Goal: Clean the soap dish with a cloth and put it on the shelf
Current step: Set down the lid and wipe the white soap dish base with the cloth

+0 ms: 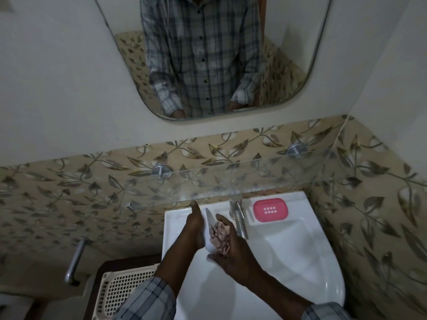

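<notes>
Over the left side of the white sink (291, 255), my left hand (196, 227) holds a white soap dish (209, 218) tilted on its edge, fingers flat against its back. My right hand (233, 257) grips a crumpled pink-and-maroon cloth (218, 236) and presses it into the dish's inner face. The cloth and my hands hide most of the dish. A pink slotted soap dish part (270, 210) lies on the sink ledge, right of the tap. A clear glass shelf (231, 181) on two metal brackets runs along the wall just above the sink.
A chrome tap (238, 219) stands right beside my right hand. A cream perforated basket (120, 289) sits low at the left of the sink. A metal bar (75, 262) sticks out from the leaf-patterned tiled wall at left. A mirror (208, 65) hangs above the shelf.
</notes>
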`<action>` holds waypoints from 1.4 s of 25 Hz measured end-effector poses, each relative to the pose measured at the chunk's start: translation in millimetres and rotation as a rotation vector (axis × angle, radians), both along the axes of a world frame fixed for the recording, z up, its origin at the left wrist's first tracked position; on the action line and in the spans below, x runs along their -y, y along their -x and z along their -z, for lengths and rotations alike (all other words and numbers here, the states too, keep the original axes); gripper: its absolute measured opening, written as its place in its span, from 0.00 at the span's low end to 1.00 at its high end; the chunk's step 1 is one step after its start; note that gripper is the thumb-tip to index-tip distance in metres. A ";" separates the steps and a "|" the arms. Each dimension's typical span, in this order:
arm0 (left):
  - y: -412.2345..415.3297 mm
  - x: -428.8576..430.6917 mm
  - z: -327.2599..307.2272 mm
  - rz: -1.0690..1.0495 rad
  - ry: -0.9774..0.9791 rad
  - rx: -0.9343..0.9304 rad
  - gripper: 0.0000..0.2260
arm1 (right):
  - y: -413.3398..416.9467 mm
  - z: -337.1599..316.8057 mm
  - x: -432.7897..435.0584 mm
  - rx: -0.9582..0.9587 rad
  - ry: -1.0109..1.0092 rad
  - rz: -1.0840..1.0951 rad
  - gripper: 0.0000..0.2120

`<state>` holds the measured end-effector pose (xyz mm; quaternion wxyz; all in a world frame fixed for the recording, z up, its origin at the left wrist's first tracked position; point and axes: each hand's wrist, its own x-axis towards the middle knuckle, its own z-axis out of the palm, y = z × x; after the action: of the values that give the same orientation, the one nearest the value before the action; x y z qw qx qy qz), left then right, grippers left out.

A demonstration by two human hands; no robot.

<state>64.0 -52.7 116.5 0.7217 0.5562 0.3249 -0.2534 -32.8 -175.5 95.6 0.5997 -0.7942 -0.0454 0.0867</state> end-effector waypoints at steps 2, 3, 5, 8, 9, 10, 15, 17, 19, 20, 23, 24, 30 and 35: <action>11.1 -2.7 -0.2 0.084 0.178 0.005 0.40 | -4.7 -0.7 -1.0 -0.001 -0.089 0.157 0.46; 17.6 -2.5 7.3 0.105 0.177 0.119 0.40 | -9.0 -1.0 0.7 -0.047 -0.203 0.248 0.44; 36.8 -1.2 31.3 0.194 -0.122 0.512 0.35 | -16.7 -2.9 5.8 -0.176 -0.468 0.380 0.37; 55.2 -2.5 58.8 0.233 -0.560 1.031 0.29 | -21.5 -11.7 4.0 -0.363 -0.725 0.346 0.23; 56.0 -5.5 64.9 0.227 -0.630 1.109 0.26 | -20.7 -13.4 2.1 -0.391 -0.751 0.323 0.20; 57.5 -7.3 67.7 0.213 -0.678 1.132 0.24 | -20.0 -13.5 0.0 -0.396 -0.736 0.316 0.19; 58.8 16.8 39.2 -0.030 -0.415 0.585 0.38 | -21.1 -12.1 -2.9 -0.219 -0.482 0.245 0.24; 45.2 19.2 30.4 -0.014 -0.265 0.336 0.43 | -19.7 -11.5 3.6 -0.129 -0.313 0.173 0.30; 23.1 9.1 22.8 -0.059 0.084 0.049 0.47 | -16.8 -5.4 11.7 -0.047 -0.086 0.007 0.37; 14.0 0.4 22.0 -0.085 0.198 -0.047 0.48 | -14.6 -2.0 13.8 -0.014 0.053 -0.102 0.40; 6.1 -24.8 24.3 -0.050 0.437 -0.158 0.50 | -11.0 1.9 18.7 0.031 0.099 -0.186 0.40; 10.0 -31.4 26.1 -0.012 0.570 -0.159 0.50 | -12.2 -0.8 23.6 -0.022 -0.078 -0.036 0.33; 39.6 -45.5 47.0 0.033 0.765 -0.046 0.29 | -22.3 13.0 65.9 -0.325 -0.297 0.476 0.21; 55.5 -21.0 57.0 0.201 -0.069 0.336 0.15 | -37.8 -3.1 31.3 -0.171 0.102 0.201 0.29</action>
<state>8.5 -31.7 59.5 0.7174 0.6448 0.1509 -0.2165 5.0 -206.8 98.7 0.5659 -0.8139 0.0904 0.0958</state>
